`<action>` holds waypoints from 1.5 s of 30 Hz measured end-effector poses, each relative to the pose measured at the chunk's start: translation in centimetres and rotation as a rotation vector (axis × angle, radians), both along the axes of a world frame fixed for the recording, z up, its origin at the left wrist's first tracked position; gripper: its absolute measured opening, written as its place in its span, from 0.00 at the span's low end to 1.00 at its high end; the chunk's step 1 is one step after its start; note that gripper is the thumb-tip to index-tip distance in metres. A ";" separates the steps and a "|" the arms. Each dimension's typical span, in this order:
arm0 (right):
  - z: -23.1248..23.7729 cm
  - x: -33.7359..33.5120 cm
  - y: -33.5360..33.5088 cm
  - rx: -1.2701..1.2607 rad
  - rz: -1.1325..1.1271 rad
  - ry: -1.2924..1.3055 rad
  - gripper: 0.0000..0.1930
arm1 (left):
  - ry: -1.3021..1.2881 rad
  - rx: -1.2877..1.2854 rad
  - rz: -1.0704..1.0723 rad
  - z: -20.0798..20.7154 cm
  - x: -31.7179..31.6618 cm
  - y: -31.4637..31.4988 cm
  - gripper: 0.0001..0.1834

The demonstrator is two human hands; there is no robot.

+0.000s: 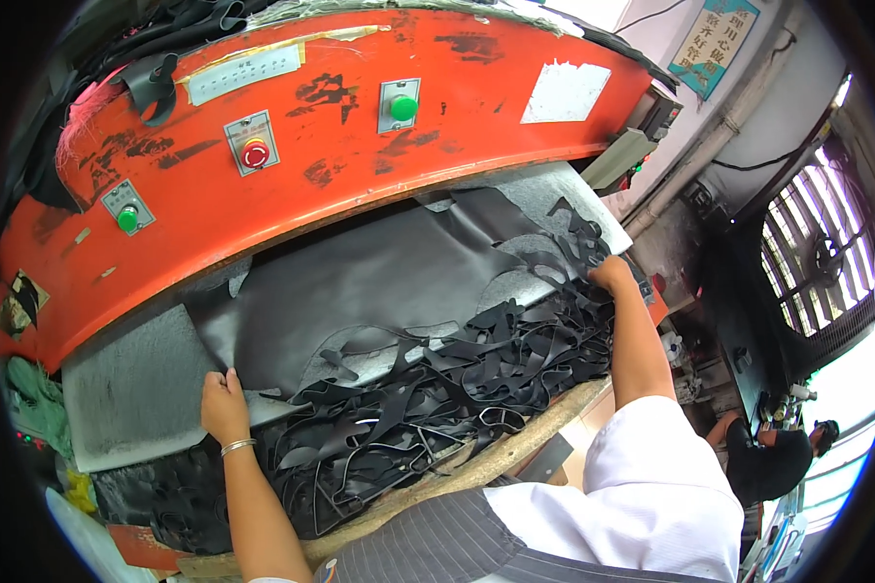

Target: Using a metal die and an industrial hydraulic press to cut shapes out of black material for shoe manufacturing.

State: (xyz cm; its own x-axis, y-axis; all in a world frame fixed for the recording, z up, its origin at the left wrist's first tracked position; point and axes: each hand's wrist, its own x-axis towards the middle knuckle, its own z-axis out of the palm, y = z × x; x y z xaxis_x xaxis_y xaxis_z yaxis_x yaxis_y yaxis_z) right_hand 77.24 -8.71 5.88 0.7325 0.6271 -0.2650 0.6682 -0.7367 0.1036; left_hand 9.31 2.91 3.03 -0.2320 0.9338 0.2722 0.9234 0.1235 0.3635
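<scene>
A large black leather sheet (pixel 360 282) lies on the grey cutting board (pixel 126 389) of an orange press, its near and right edges cut into curves. My left hand (pixel 226 406), with a bangle at the wrist, pinches the sheet's near left corner. At the board's right end my right hand (pixel 611 274) is closed at thin black leather scraps (pixel 578 238); its fingertips are partly hidden, but scraps run into them. Between my arms, along the board's near edge, a thick heap of leather offcuts (pixel 437 389) is piled up.
The orange press beam (pixel 340 126) spans above the board, bearing green buttons (pixel 403 108) and a red stop button (pixel 255 153). A wooden rail (pixel 515 437) borders the heap in front of me. Far right, a person in black (pixel 773 462) is near a bench and a large fan (pixel 822 248).
</scene>
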 end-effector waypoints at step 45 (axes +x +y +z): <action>5.1 -56.0 -3.1 0.219 2.481 0.449 0.09 | 0.283 -0.176 -0.932 -1.0 -4.4 -8.2 0.37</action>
